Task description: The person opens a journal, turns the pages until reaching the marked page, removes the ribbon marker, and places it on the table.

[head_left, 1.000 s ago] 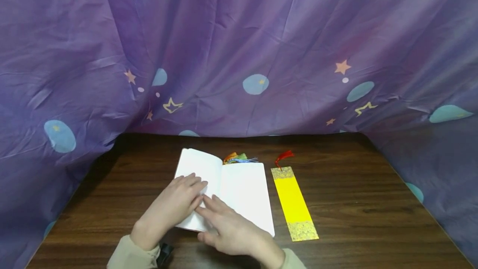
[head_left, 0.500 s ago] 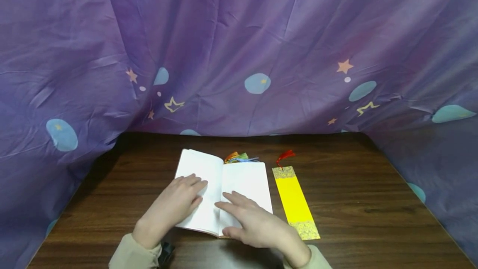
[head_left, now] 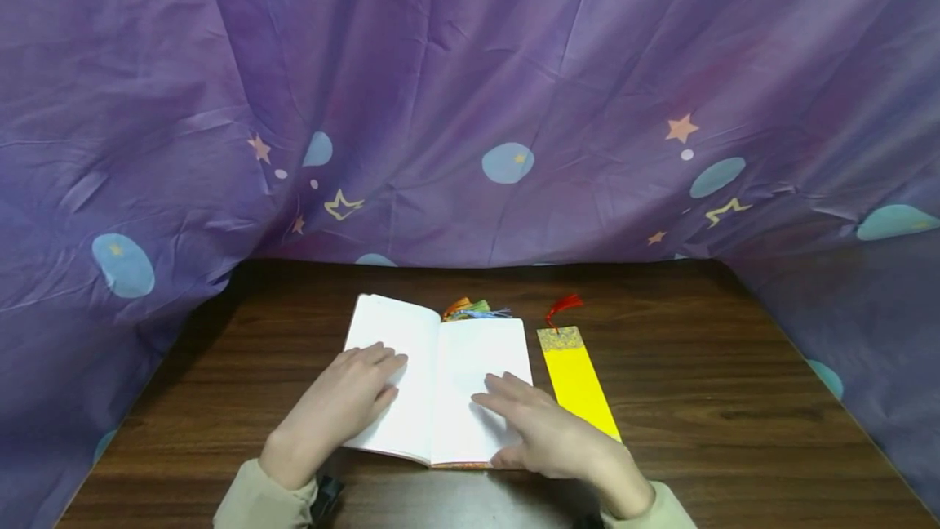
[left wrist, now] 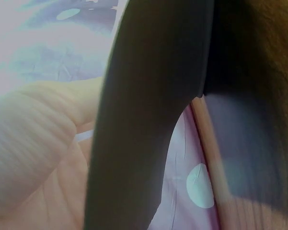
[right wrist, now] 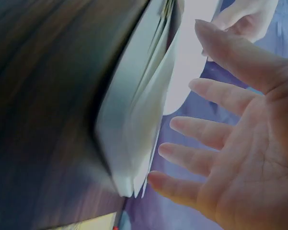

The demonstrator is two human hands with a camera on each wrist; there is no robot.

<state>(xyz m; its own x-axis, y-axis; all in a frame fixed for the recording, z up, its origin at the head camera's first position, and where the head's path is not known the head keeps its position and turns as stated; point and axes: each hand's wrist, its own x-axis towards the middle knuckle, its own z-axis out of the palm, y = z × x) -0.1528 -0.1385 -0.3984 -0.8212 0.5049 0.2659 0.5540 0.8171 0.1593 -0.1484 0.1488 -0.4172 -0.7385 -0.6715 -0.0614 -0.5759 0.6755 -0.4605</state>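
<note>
An open book with blank white pages lies on the table. My left hand rests on its left page, fingers extended. Over the lower right page is my right hand, its fingers spread and straight. The right wrist view shows that palm beside the book's page edges, holding nothing. To the right lies a yellow bookmark with a red tassel; my right hand and wrist hide its lower end. Orange, green and blue tassels stick out above the book.
The dark wooden table runs back to a purple curtain printed with stars and planets, which also hangs at both sides. A dark strap-like piece blocks much of the left wrist view.
My right hand has slid rightward across the pages, from beside the left hand to the right page, now partly covering the bookmark. The left hand has stayed on the left page.
</note>
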